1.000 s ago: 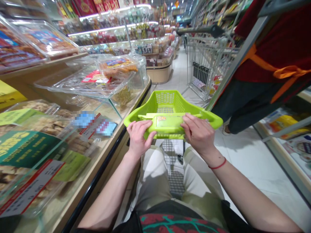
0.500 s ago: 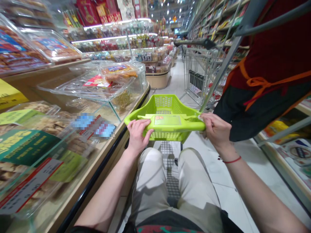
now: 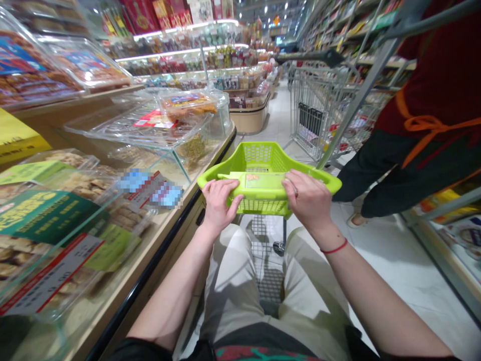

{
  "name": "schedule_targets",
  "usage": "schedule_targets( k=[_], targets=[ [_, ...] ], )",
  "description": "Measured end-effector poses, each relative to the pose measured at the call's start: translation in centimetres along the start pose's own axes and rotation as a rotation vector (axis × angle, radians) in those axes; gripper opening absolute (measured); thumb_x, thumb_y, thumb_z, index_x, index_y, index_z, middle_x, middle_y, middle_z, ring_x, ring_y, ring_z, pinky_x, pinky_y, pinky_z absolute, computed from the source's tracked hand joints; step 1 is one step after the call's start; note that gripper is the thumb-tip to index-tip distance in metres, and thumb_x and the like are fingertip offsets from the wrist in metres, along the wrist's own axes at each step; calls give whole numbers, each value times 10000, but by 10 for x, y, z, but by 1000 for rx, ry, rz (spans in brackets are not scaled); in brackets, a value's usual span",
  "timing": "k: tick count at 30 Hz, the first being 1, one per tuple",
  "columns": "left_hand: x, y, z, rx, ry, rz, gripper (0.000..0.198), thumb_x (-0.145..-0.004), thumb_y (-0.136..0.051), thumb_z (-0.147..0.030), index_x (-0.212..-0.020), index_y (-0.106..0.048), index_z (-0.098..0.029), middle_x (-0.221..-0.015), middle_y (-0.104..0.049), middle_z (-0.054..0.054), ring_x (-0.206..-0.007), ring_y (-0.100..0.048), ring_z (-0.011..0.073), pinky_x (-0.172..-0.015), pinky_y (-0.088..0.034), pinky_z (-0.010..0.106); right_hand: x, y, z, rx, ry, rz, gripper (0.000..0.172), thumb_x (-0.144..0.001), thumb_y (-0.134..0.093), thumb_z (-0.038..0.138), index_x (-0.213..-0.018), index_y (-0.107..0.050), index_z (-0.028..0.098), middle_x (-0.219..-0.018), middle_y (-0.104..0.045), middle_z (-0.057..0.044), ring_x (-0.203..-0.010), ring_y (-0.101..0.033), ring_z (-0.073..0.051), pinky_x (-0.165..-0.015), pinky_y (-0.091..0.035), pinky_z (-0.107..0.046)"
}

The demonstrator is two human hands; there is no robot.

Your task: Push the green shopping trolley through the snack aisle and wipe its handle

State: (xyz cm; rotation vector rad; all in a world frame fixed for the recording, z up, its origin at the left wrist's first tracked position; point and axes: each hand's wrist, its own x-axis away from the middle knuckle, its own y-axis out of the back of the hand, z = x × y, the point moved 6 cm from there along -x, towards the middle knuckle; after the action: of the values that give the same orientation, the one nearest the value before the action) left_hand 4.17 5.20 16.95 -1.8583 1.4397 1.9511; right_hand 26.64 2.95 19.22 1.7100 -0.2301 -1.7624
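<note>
A lime-green plastic shopping cart [image 3: 263, 193] stands in front of my knees, its handle running across the near side. My left hand [image 3: 220, 203] grips the left part of that handle, thumb toward the middle. On its right part, my right hand [image 3: 308, 198] is closed round the bar, with a red cord on the wrist. The cart's basket lies beyond the handle; its holed far wall shows, while the handle panel hides most of its floor. A wheel [image 3: 278, 247] is visible below, between my legs.
At left, a display counter [image 3: 180, 213] with a black edge bears packaged foods. A metal shopping cart [image 3: 311, 110] stands ahead on the right, beside a grey metal frame [image 3: 361, 100]. A person in dark trousers [image 3: 379, 160] and an orange-tied apron is at right. Tiled aisle floor runs ahead.
My right hand has moved left, from the handle's right end onto its bar. The green cart sits slightly further right in view. The person at right has shifted, and a foot now shows.
</note>
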Motion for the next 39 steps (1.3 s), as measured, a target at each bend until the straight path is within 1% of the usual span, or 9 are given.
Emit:
schedule_targets(
  k=[4, 8, 11, 17, 22, 27, 31, 35, 39],
  targets=[
    [-2, 0, -7, 22, -34, -21, 241, -959, -547, -373, -1133, -602, -216, -1122, -718, 74, -1052, -638, 222, -1029, -322, 434, 6, 16, -37, -61, 49, 11, 292, -981, -477, 314, -955, -737, 183, -982, -779, -60, -929, -720, -216, -1007, -497, -391],
    [-2, -2, -15, 23, -41, -15, 231, -960, -546, -345, -1141, -595, -211, -1128, -718, 76, -1059, -637, 220, -1026, -325, 429, 10, 23, -51, -25, -43, -64, 307, -992, -454, 294, -934, -736, 187, -954, -778, -68, -917, -724, -230, -948, -538, -397],
    [-2, -1, -21, 35, -50, -34, 219, -953, -561, -316, -1139, -591, -204, -1119, -718, 74, -1051, -636, 216, -1021, -324, 426, 7, 15, -30, 17, -75, -112, 304, -998, -457, 279, -969, -737, 163, -981, -777, -88, -926, -731, -245, -906, -560, -404],
    [-1, -5, -26, 40, -26, -18, 226, -953, -550, -308, -1148, -585, -199, -1134, -715, 80, -1062, -636, 217, -1028, -319, 427, -7, -11, 44, 27, 53, -123, 280, -998, -496, 257, -1020, -731, 107, -1073, -760, -129, -1004, -722, -236, -996, -528, -385],
    [-1, -3, -25, 23, -23, -11, 220, -962, -546, -314, -1147, -588, -202, -1143, -718, 76, -1072, -641, 213, -1025, -326, 419, -9, -16, 68, -14, 232, -33, 274, -987, -522, 277, -1089, -711, 107, -1166, -731, -135, -1077, -698, -239, -1023, -519, -389],
    [-5, 3, -19, 13, -87, 49, 258, -964, -560, -308, -1196, -597, -202, -1172, -713, 69, -1078, -645, 204, -977, -368, 384, -2, 0, 34, -77, 296, 55, 273, -991, -509, 251, -1180, -663, 128, -1259, -689, -136, -1175, -652, -238, -1068, -495, -441],
    [-8, 4, -7, -54, -82, 104, 433, -917, -613, -450, -1261, -587, -191, -1237, -676, 101, -1174, -584, 262, -1020, -375, 412, 3, 6, 11, -115, 256, 134, 281, -995, -491, 246, -1186, -657, 124, -1298, -662, -153, -1228, -618, -247, -1081, -489, -453],
    [-9, 1, 0, -83, -22, 137, 476, -863, -641, -560, -1155, -627, -185, -1060, -697, 89, -1033, -591, 272, -1014, -360, 454, -3, -7, 26, -121, 249, 223, 297, -991, -481, 222, -1209, -660, 129, -1305, -659, -149, -1211, -629, -257, -1068, -493, -456],
    [-9, -2, -2, -93, -19, 166, 457, -879, -622, -562, -1131, -627, -180, -1006, -689, 80, -968, -576, 257, -948, -365, 426, -31, -36, 54, -107, 183, 488, 319, -984, -460, 191, -1214, -675, 139, -1365, -616, -152, -1270, -584, -241, -1100, -442, -398]
  ],
)
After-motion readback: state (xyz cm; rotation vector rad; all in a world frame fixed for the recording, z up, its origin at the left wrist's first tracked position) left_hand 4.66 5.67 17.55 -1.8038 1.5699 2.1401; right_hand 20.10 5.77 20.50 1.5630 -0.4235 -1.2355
